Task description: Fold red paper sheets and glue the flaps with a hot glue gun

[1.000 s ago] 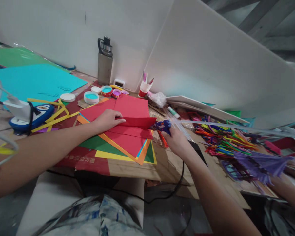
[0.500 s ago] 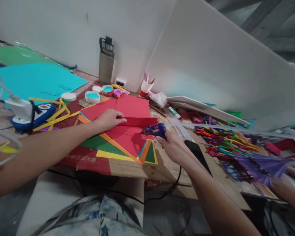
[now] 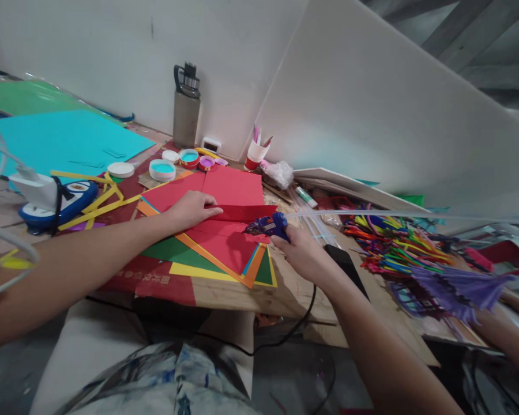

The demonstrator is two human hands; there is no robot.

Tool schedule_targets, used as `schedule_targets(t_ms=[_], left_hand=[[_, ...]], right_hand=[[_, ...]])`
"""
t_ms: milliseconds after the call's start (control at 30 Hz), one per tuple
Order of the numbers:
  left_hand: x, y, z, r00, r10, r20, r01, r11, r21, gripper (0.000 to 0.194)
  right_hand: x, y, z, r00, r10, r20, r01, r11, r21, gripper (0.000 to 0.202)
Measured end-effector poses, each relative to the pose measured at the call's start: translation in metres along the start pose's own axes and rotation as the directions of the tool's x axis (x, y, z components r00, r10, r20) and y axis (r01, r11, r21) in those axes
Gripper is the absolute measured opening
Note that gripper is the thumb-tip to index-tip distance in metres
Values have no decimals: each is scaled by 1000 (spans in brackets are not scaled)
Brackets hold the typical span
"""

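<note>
My left hand [image 3: 194, 208] pinches the raised flap of a red paper sheet [image 3: 233, 184] between thumb and fingers, so the flap stands up from the sheet. In my right hand [image 3: 303, 248] is a blue hot glue gun [image 3: 270, 226], its dark nozzle pointing left over the red paper just in front of the flap. A long clear glue stick [image 3: 372, 214] sticks out of the gun's back toward the right. Under the red sheet lie orange, blue, green [image 3: 185, 256] and yellow papers, stacked askew.
Open paint pots [image 3: 162, 169] and a water bottle [image 3: 187, 109] stand behind. A paper cup of pens [image 3: 256, 154] is by the wall. Right are a black phone-like slab [image 3: 346, 268], colourful pipe cleaners [image 3: 398, 239] and another person's arm [image 3: 497, 328]. The gun's cord [image 3: 303, 317] hangs off the edge.
The glue gun in my right hand has shifted slightly left along the flap, its glue stick swinging up a little. My left hand keeps its pinch on the flap.
</note>
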State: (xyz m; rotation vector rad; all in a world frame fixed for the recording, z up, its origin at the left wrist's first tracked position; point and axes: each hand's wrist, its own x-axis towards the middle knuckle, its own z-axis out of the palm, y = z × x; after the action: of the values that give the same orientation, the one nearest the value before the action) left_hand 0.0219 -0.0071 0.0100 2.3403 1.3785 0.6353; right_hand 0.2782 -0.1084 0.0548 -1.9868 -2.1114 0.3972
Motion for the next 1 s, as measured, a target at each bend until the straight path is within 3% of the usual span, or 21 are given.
schedule_targets(t_ms=[200, 467, 733, 1000], left_hand=[[2, -5, 4, 1000, 1, -10, -1, 1000, -7, 38], [2, -4, 4, 1000, 5, -15, -4, 1000, 13, 36], [2, -5, 4, 1000, 5, -17, -5, 1000, -6, 36], [3, -6, 5, 999, 21, -27, -20, 1000, 19, 38]], right_hand=[[-8, 14, -12, 995, 99, 18, -97, 990, -98, 27], [-6, -2, -2, 999, -2, 33, 0, 999, 45, 27], [-13, 20, -12, 998, 69, -12, -70, 996, -52, 27], [1, -12, 0, 1000, -22, 6, 22, 999, 33, 24]])
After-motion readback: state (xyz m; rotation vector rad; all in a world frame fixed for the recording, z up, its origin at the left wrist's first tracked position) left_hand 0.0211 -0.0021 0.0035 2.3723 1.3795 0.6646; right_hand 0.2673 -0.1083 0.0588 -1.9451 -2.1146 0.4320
